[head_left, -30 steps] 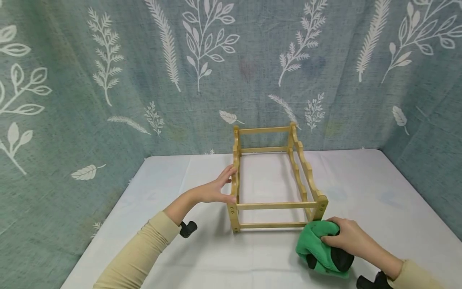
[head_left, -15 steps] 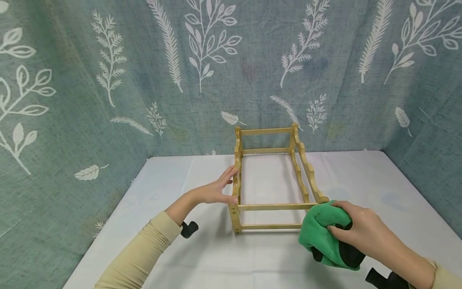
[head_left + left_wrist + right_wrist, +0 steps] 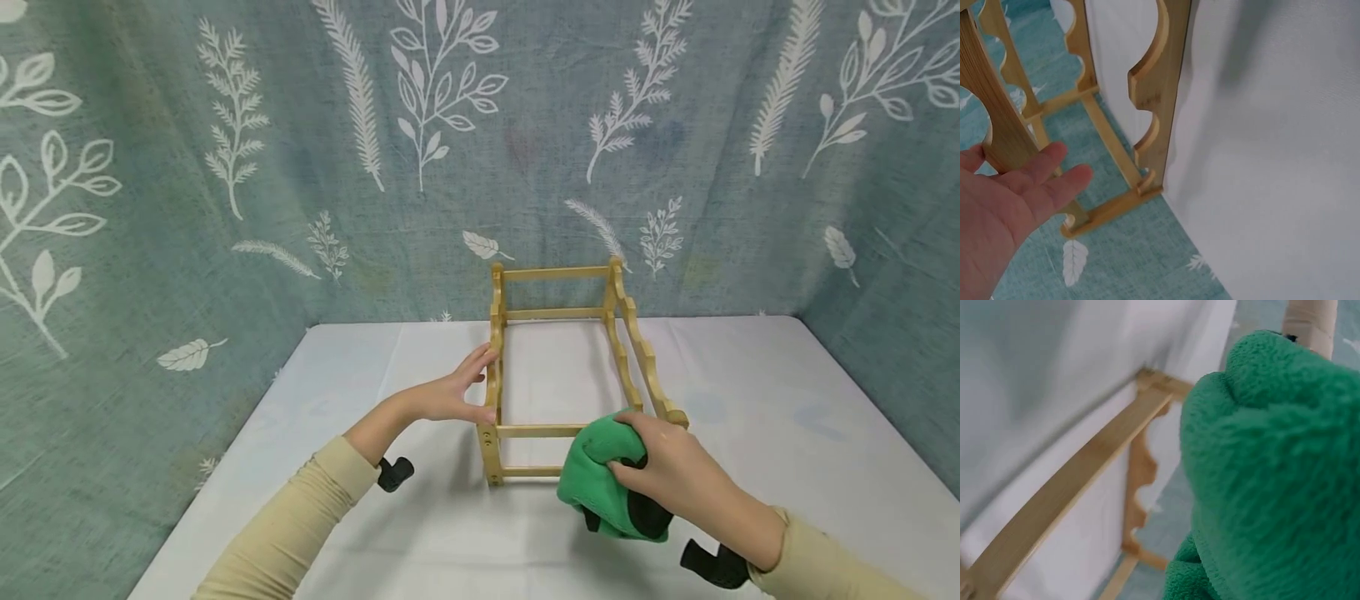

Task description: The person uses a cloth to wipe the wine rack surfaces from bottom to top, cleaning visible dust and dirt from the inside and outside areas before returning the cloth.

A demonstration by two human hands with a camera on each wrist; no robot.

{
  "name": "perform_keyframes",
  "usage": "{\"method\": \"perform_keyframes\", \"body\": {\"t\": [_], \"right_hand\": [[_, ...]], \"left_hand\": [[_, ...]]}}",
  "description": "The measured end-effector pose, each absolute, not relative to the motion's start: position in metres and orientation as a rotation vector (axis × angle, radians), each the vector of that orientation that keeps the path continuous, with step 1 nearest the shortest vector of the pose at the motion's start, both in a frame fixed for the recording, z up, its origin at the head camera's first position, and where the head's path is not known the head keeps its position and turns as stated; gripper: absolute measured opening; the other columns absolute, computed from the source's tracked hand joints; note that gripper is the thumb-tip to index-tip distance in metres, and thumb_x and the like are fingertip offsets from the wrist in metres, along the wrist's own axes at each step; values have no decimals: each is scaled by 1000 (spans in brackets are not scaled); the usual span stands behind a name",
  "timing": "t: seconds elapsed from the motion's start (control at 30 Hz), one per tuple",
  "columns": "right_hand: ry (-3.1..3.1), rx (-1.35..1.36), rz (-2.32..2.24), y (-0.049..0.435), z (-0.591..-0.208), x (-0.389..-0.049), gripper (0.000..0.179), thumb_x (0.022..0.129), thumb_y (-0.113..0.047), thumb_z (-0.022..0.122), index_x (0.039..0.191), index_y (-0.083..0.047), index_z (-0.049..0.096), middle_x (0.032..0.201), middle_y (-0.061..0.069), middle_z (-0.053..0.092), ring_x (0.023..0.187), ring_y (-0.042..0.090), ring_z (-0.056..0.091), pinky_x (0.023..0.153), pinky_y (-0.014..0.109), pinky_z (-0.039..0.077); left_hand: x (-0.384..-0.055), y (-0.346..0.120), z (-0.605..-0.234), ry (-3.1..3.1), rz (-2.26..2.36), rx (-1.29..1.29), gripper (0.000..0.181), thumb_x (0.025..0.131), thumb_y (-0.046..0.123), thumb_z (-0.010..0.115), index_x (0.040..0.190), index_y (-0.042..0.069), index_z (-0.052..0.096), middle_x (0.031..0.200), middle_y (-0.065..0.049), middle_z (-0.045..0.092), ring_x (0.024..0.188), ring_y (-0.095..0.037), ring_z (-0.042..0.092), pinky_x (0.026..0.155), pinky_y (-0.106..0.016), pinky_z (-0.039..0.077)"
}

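A light wooden rack (image 3: 530, 431) with scalloped side rails stands on the white table. My left hand (image 3: 444, 397) holds its left side rail near the front corner, thumb and fingers spread along it. In the left wrist view, the fingers (image 3: 1054, 184) overlap the scalloped rail (image 3: 1007, 131). My right hand (image 3: 671, 462) grips a bunched, fuzzy green cloth (image 3: 596, 479) with black patches. The cloth overlaps the right part of the rack's front crossbars in the head view. It fills the right side of the right wrist view, beside a crossbar (image 3: 1079, 478).
The white table (image 3: 757, 400) has a patterned blue-green curtain (image 3: 525, 142) behind it and at both sides. The rack's far end stands close to the curtain. A black camera mount (image 3: 395, 474) sits at the left wrist, another (image 3: 716, 564) at the right.
My right hand has lifted the green cloth from beside the rack's front right corner, then carried it left in front of the crossbars. The left hand and rack have hardly moved.
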State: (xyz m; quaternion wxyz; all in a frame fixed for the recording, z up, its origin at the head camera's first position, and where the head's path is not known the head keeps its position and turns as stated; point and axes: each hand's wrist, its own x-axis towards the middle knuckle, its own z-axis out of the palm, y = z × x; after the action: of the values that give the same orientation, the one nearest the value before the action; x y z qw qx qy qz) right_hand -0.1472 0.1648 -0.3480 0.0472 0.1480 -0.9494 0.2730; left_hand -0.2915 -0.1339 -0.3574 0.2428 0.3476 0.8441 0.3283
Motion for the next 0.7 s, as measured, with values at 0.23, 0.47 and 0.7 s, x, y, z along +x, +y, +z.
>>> {"method": "perform_keyframes", "body": {"t": [0.23,0.47,0.7], "right_hand": [[-2892,534,957,114,-349,-162,40,76,-21,73,111,-8,57,97,3,64,82,15,59,68,32,50],[-2799,739,1055,74,-351,-172,38,79,-19,70,110,-2,57,93,5,64,77,14,59,67,31,50],[-2858,596,1019,95,-349,-164,40,77,-20,73,111,-6,58,96,4,64,80,15,60,67,32,50]], "left_hand": [[-290,-133,-357,2313,910,951,118,66,75,57,148,17,-4,152,-1,-18,136,-33,20,103,-51,30],[-288,-135,-357,2299,928,976,116,68,75,54,148,15,-4,152,-5,-19,136,-35,20,100,-51,34],[-291,-136,-359,2293,943,967,120,66,76,57,148,14,-4,152,-2,-18,136,-34,20,100,-53,32]]}}
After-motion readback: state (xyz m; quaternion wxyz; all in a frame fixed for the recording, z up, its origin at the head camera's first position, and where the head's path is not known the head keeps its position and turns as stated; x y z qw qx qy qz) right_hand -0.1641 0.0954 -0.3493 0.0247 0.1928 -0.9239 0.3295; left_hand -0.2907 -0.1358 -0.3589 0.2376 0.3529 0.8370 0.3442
